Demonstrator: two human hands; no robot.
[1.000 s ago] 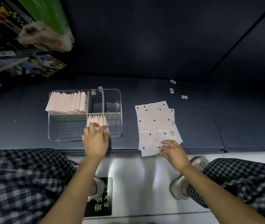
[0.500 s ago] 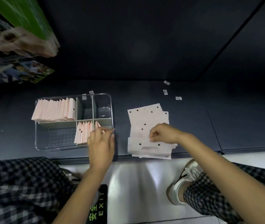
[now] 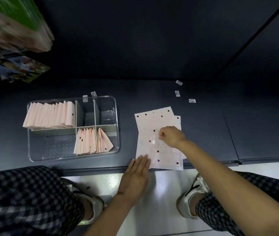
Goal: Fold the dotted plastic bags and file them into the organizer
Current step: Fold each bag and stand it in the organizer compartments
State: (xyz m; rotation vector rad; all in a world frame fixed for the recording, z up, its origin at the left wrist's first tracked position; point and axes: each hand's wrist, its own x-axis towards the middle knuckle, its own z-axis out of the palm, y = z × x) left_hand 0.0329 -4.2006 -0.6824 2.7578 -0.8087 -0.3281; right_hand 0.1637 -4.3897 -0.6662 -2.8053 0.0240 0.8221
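A stack of flat pale pink dotted plastic bags (image 3: 154, 121) lies on the dark shelf (image 3: 203, 133), right of a clear organizer (image 3: 116, 126). My right hand (image 3: 171, 136) has curled fingers and pinches the top bag near its middle, lifting a crinkled fold. My left hand (image 3: 137, 174) lies flat with straight fingers on the stack's near left corner. Folded bags (image 3: 50, 114) fill the organizer's back left compartment. More folded bags (image 3: 91, 141) stand in the front compartment.
Three small white labels (image 3: 177, 93) lie on the shelf behind the stack, and two more (image 3: 85, 98) by the organizer's back rim. Green and printed packages (image 3: 14, 40) hang at the upper left. My checked trouser legs and shoes are below the shelf edge.
My left hand left the folded bags in the organizer and moved right onto the stack's corner. My right hand went from the stack's near edge to its middle, pinching the top bag.
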